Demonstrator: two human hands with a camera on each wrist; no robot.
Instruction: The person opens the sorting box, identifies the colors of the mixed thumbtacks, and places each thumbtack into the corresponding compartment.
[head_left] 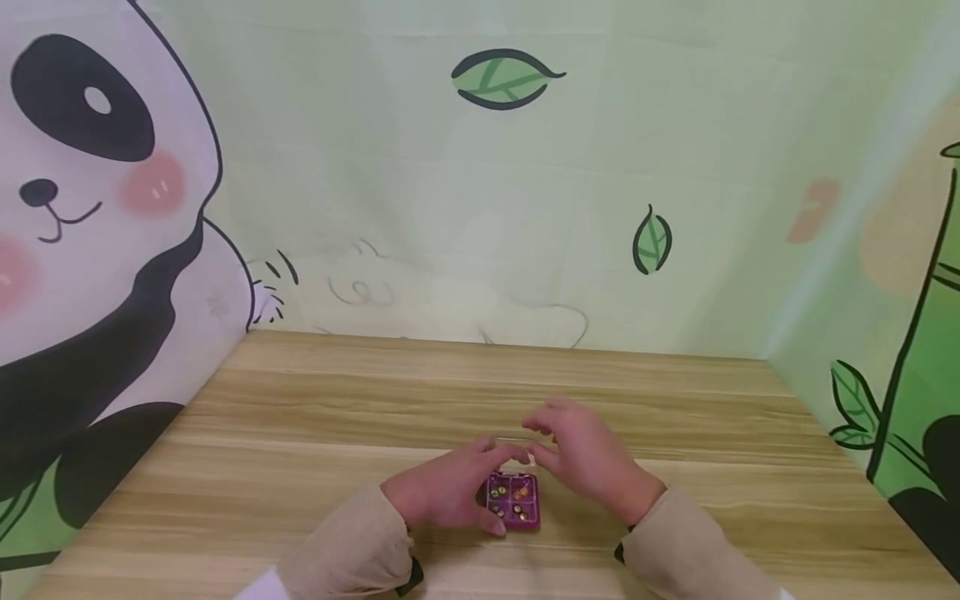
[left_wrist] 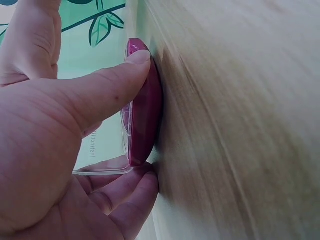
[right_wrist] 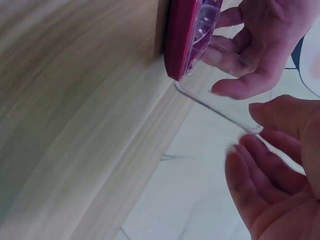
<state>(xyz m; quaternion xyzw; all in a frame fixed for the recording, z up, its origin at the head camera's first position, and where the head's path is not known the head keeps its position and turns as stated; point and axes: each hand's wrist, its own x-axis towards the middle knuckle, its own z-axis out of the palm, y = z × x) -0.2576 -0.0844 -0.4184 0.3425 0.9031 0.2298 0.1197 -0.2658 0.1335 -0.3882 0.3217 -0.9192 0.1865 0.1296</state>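
A small magenta pill box [head_left: 528, 523] with four compartments sits on the table, its clear lid [right_wrist: 216, 110] swung up and back. Small round yellow-green, orange and pale pieces [head_left: 520, 492] lie in its compartments. My left hand [head_left: 450, 490] grips the box from the left, thumb [left_wrist: 131, 70] on the near side and fingers [left_wrist: 131, 200] around the far end by the hinge. My right hand [head_left: 592, 458] is at the lid's free edge, with the lid's corner between its thumb [right_wrist: 280, 112] and curved fingers. Part of the box is hidden behind the left hand.
The wood-grain table [head_left: 300, 375] extends around the box on all sides. Behind it stands a pale green wall [head_left: 375, 167] with printed leaves, and a printed panda [head_left: 90, 208] covers the left wall. Both forearms come in from the front edge in beige sleeves [head_left: 345, 542].
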